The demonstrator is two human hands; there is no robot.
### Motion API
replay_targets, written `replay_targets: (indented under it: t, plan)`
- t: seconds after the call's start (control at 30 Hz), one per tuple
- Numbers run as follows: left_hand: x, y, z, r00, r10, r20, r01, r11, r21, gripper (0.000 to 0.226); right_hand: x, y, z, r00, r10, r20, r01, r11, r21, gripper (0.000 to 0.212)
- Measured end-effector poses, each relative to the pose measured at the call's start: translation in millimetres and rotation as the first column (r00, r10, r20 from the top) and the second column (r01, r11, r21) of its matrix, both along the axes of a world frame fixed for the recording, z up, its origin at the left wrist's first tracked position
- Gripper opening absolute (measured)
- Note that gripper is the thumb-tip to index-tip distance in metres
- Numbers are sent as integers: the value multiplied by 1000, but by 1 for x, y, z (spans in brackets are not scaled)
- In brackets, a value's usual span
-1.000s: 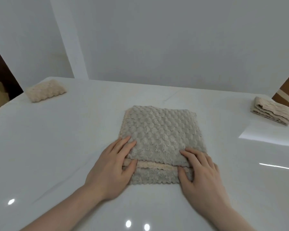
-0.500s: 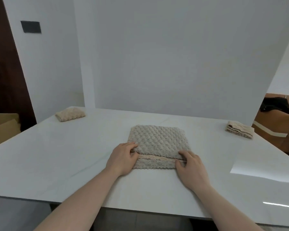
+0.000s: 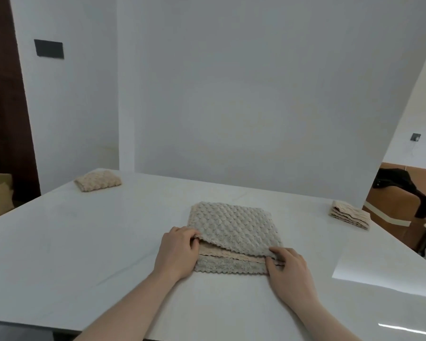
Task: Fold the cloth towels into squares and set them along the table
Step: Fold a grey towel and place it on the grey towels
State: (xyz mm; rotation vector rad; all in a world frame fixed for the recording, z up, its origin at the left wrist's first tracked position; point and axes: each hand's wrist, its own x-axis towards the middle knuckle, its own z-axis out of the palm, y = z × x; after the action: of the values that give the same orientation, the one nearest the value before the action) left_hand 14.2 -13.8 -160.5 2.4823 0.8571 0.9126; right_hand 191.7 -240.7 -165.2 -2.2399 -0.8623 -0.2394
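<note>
- Two hands work one grey waffle-textured towel lying near the front edge of the white table, about midway along it.
- Left hand pinches the upper layer at the towel's near-left corner, fingers curled round the edge and lifting it slightly.
- Right hand pinches the same layer at the near-right corner, so both ends should travel evenly.
- That grip exposes a beige inner layer and a grey strip beneath; I judge another fold is being started to bring the piece to a square.
- One folded beige towel sits at the far-left corner, seemingly finished.
- Several towels form a stack near the far-right edge, well apart from the hands, probably awaiting their turn.
</note>
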Motion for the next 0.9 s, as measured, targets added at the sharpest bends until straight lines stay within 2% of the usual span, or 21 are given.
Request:
replay_targets:
  t: [0.1,0.2,0.4,0.57,0.77,0.9]
  plan:
    - [2,3,-3,999,34,5,-34,998,58,24,5,3,-2,1000,9,2,-9,998,63,13]
    - [1,4,-5,998,44,55,-49,995,90,21,6,2,-5,999,9,44,-13,996,87,14]
    - [-1,5,-6,977,-28,210,29,1000,-3,23,5,2,-2,996,-16,83,4,990,143,15]
    - [-10,0,-1,961,-58,269,63,998,-8,28,0,0,2,997,-20,79,-2,960,279,19]
    - [-13,-4,-3,949,-93,302,57,991,125,29,-3,-4,3,995,1,102,-42,917,396,24]
    - [-14,-7,2,938,-87,336,15,977,212,16,-12,-3,6,993,24,115,-70,907,415,19]
